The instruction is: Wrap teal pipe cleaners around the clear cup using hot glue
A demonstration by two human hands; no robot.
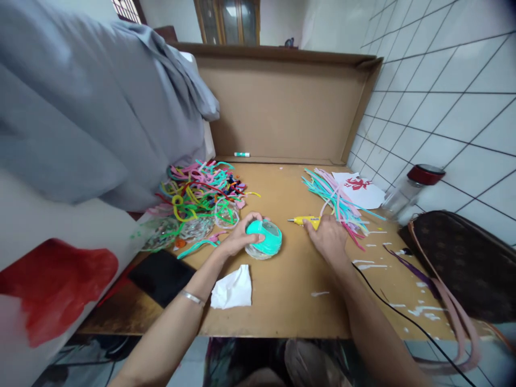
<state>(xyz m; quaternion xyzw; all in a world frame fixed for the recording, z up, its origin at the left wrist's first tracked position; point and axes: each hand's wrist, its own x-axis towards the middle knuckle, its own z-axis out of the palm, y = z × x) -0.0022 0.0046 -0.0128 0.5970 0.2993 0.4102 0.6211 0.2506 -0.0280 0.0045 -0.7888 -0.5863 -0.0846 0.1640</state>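
Note:
Near the middle of the table, my left hand (243,235) is wrapped round a small round container (269,242) covered in turquoise strips, its lower part clear. To the right, my right hand (329,236) has its fingers closed round a yellow glue gun (306,221), whose metal tip points left toward the container without touching it. A black cord runs from beneath my right forearm to the lower right. A crumpled white tissue (233,288) lies in front of the container, beside my left forearm.
Tangled coloured pipe cleaners (197,193) lie at left, more (336,196) at right beside a white paper with a red print (358,188). A clear jar (405,196), a brown bag (463,263), a black pouch (161,277) and a cardboard panel (278,107) surround the table (278,317).

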